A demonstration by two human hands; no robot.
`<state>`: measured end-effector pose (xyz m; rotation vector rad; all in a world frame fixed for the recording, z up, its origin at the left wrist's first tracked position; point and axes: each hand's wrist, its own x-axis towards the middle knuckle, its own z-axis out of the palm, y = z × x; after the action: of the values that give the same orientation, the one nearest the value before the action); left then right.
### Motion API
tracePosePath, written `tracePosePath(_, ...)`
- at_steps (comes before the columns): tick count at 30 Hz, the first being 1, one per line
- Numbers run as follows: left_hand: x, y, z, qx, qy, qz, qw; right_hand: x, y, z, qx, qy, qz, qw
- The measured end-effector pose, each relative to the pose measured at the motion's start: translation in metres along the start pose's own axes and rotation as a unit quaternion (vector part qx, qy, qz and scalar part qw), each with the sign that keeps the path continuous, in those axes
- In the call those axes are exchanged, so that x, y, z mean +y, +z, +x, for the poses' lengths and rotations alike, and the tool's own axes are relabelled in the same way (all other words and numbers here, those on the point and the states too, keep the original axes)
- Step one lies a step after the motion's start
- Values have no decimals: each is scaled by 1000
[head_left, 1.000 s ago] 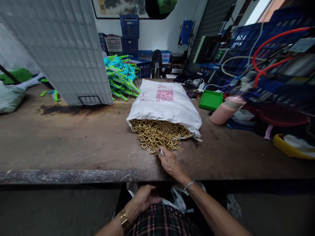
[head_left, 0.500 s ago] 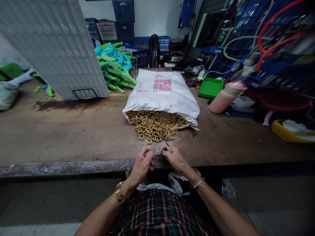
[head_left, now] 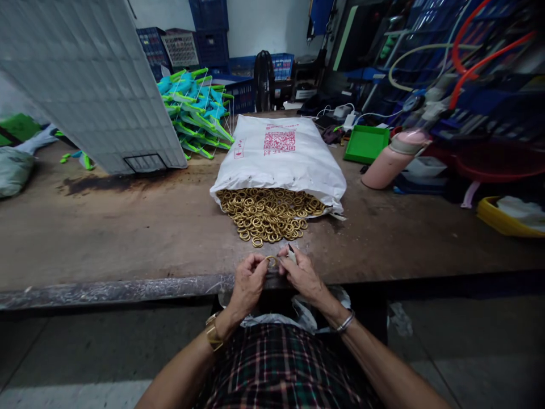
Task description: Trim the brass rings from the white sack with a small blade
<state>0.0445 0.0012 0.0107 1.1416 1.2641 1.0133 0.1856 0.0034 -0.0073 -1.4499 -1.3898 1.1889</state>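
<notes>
A gold ring [head_left: 271, 258] is pinched between the thumb and fingers of my left hand [head_left: 250, 280], just above the table's front edge. Close on its right, my right hand [head_left: 303, 276] is closed round a small knife-like tool [head_left: 292, 255] with a pale handle and a dark tip. Its fingertips are beside the ring; whether they touch it I cannot tell. Beyond both hands, a heap of gold rings [head_left: 268, 218] spills from the open mouth of a white sack [head_left: 281, 159] with red print.
On the brown table [head_left: 170, 238], a grey ribbed panel [head_left: 106, 96] stands at the left, beside green and blue plastic parts [head_left: 198, 113]. To the right are a green tray [head_left: 367, 144], a pink bottle [head_left: 389, 162] and a yellow container [head_left: 506, 221].
The ring near my right fingertips is now gripped by my left hand. My hands have come slightly closer together, and the view has shifted a little.
</notes>
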Motion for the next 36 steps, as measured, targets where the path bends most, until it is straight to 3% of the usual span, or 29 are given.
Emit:
tracePosePath(4,-3,2,-4,1,104,89,991,-5,2,-1,-23,1,-3,1000)
tracePosePath(7,-4,4,-6,-30,131,104,985,-12,5,0,-23,6,-26,999)
tracePosePath(9,-4,3,-7,-52,101,79,990,-15,6,2,-21,12,-36,999)
tracePosePath(14,0,-3,-5,-133,-70,-7,989,-14,10,3,-5,5,-48,999)
tracePosePath(17,0,-5,-5,-161,-91,-52,981,-12,11,3,-18,14,-35,999)
tracePosePath(20,-2,-6,-7,-156,-100,-105,977,-10,10,4,-16,21,-31,999)
tracePosePath(24,-4,-6,-8,-118,-105,-134,978,-10,5,1,12,-42,-154,987)
tracePosePath(29,-5,-7,-6,-98,-63,-98,988,-10,3,-5,-84,-103,-289,948)
tracePosePath(36,-13,-11,-6,-94,-22,-44,994,-7,8,-4,-113,-121,-379,910)
